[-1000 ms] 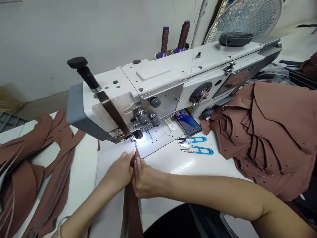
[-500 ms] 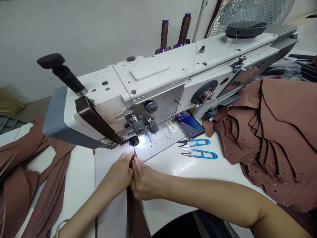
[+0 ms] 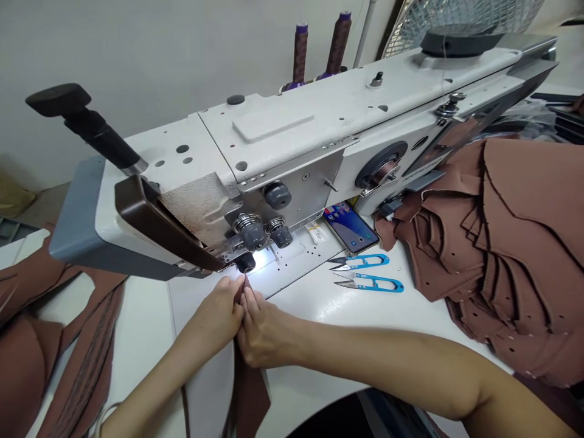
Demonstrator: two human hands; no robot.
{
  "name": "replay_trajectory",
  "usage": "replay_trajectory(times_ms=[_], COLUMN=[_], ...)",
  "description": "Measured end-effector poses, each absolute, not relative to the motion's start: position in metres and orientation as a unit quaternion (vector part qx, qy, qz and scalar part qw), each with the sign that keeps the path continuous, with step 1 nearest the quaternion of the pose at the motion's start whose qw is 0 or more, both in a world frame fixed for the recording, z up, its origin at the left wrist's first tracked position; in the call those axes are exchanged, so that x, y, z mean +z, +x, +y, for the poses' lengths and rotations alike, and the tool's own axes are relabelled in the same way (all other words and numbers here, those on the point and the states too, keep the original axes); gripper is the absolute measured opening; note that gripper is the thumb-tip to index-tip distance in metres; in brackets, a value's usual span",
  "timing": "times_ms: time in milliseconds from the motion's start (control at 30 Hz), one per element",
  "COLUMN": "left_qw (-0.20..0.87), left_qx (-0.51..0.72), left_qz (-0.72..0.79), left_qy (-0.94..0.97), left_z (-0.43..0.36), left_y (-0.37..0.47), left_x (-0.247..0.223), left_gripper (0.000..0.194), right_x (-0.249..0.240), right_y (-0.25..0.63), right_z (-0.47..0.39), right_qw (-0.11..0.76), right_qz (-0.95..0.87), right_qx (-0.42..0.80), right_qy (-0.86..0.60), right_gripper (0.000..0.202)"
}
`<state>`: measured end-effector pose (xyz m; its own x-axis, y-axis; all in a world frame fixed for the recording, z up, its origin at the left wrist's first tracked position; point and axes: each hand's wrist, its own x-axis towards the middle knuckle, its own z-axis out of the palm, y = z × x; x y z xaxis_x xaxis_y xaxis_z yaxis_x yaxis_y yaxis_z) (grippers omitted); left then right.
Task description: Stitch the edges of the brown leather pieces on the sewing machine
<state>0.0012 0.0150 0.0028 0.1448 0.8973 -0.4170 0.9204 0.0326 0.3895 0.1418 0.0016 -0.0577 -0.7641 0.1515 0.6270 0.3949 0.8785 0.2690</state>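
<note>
My left hand (image 3: 222, 309) and my right hand (image 3: 261, 328) are side by side just in front of the needle area of a white sewing machine (image 3: 283, 134). Both are closed on a brown leather strip (image 3: 250, 389), pinching its upper part close to the lit presser area. The strip's lower end hangs down from under my hands toward the table's front edge. My fingers partly cover it, and the needle itself is hidden behind the machine head. Two blue thread snips (image 3: 376, 283) lie on the table to the right of my right hand.
A phone (image 3: 351, 228) rests beneath the machine arm. Stacked brown leather pieces (image 3: 524, 243) fill the right side; more leather strips (image 3: 86, 340) lie at the left. Two brown thread cones (image 3: 340, 42) stand behind the machine, near a fan (image 3: 456, 24).
The strip has moved forward toward the presser area, and its trailing end shows higher than before. Both hands keep their grip in nearly the same place. The view has shifted slightly.
</note>
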Motion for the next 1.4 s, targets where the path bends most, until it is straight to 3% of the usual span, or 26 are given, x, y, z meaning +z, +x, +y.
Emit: replay_trajectory(times_ms=[133,500,867,1033,1233,1400], left_qw=[0.306,0.298,0.325,0.318,0.247,0.235], left_qx=[-0.014,-0.025,-0.047,-0.055,0.006,0.021], left_qz=[0.641,0.635,0.616,0.616,0.637,0.632], left_qy=[0.703,0.712,0.716,0.719,0.731,0.738], left_z=[0.015,0.027,0.018,-0.001,-0.007,0.002], left_y=[0.000,-0.006,-0.012,-0.016,-0.011,-0.011], left_x=[0.006,0.009,0.007,0.002,-0.013,-0.016], left_gripper=[0.036,0.031,0.049,0.078,0.059,0.062], right_x=[-0.058,-0.052,-0.052,-0.052,-0.052,-0.052], right_y=[0.142,0.144,0.141,0.142,0.143,0.144], right_z=[0.000,0.001,0.000,-0.006,0.000,0.003], right_qw=[0.304,0.294,0.319,0.312,0.301,0.293], right_qz=[-0.921,-0.928,-0.924,-0.925,-0.930,-0.934], right_qx=[-0.197,-0.180,-0.164,-0.178,-0.170,-0.163], right_qy=[-0.142,-0.140,-0.132,-0.124,-0.126,-0.125], right_gripper=[0.025,0.028,0.021,0.021,0.024,0.027])
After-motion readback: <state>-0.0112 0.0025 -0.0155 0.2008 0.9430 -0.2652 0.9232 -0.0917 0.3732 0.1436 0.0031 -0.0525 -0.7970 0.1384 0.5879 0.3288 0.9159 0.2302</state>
